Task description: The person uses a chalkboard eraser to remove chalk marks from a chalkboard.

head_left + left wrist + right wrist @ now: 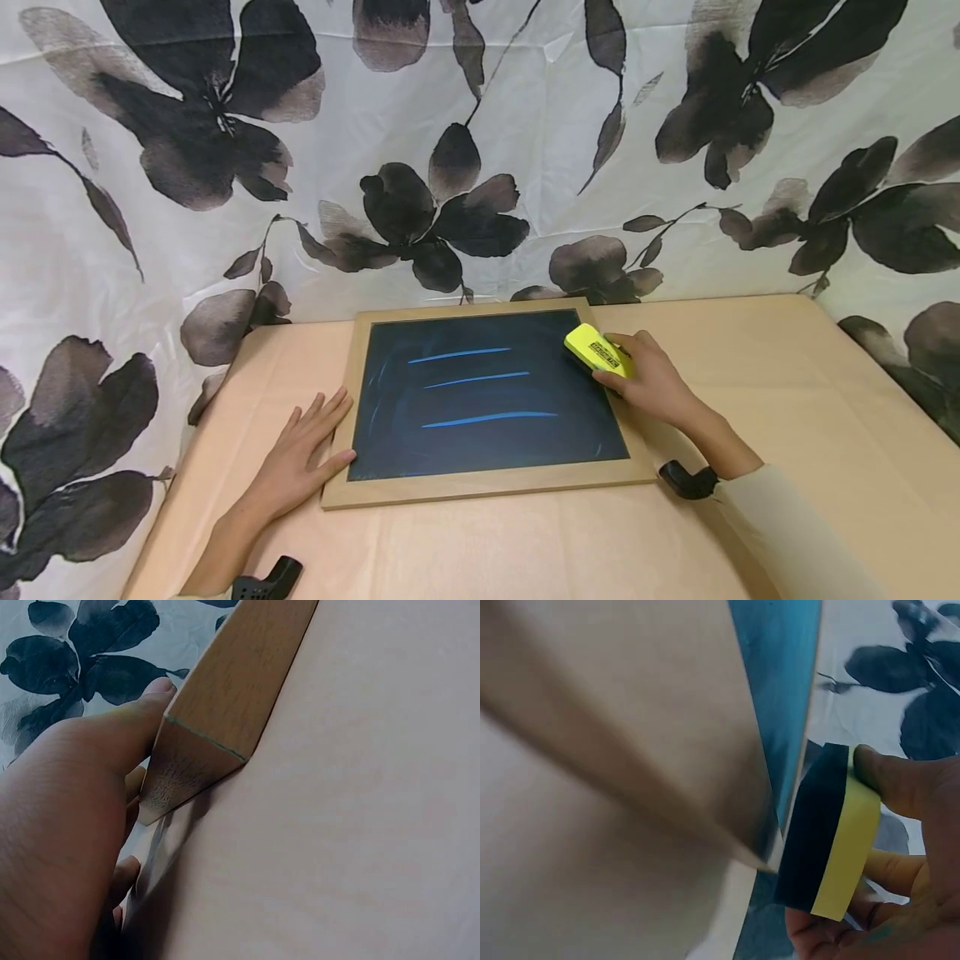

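Observation:
A small chalkboard (487, 446) in a light wooden frame lies on the table, with several blue strokes across its dark surface. My right hand (656, 379) grips a yellow eraser (600, 350) with a dark felt underside, over the board's upper right corner. The right wrist view shows the eraser (829, 832) pinched between thumb and fingers; whether its felt touches the board I cannot tell. At the board's left edge my left hand (300, 458) rests with fingers spread, the thumb on the wooden frame (232, 682).
A light wood-coloured table (750, 375) extends around the board. Behind it and at both sides hangs a white cloth (525, 125) printed with dark flowers. Each wrist wears a black device, the left one (268, 579) near the table's front.

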`<state>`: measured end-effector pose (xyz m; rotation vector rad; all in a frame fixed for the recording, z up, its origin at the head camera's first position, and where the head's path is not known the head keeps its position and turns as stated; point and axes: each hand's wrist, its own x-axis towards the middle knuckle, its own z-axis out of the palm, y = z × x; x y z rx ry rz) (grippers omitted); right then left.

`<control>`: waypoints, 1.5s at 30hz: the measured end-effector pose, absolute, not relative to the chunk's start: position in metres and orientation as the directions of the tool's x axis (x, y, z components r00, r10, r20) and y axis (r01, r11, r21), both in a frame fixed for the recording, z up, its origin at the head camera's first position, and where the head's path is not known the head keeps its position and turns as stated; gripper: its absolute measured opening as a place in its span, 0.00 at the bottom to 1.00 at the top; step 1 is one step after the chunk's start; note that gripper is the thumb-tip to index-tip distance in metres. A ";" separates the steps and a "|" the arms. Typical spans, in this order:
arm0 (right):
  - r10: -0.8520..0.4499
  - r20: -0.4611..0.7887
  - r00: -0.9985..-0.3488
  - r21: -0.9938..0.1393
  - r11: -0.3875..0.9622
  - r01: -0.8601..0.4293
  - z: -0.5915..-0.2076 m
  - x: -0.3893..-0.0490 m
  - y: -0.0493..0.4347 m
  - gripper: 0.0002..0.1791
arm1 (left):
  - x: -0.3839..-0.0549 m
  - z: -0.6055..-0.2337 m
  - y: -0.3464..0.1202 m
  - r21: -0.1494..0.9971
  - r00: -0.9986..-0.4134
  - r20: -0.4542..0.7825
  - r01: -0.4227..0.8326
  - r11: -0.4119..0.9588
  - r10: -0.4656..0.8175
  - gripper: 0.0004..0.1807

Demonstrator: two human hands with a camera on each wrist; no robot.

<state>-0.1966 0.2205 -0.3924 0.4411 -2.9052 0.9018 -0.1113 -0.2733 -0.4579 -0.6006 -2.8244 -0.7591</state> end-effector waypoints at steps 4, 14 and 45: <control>-0.274 0.123 -0.954 -0.533 0.792 -0.297 -0.396 -0.209 0.208 0.36 | -0.111 -0.458 -0.273 0.450 -0.911 0.237 0.410 0.793 0.337 0.41; -0.340 0.094 -0.936 -0.513 0.789 -0.338 -0.400 -0.237 0.187 0.35 | -0.113 -0.456 -0.273 0.438 -0.910 0.239 0.412 0.799 0.338 0.41; -0.466 0.071 -0.882 -0.587 0.695 -0.415 -0.401 -0.267 0.137 0.31 | -0.112 -0.454 -0.274 0.428 -0.905 0.251 0.423 0.799 0.344 0.40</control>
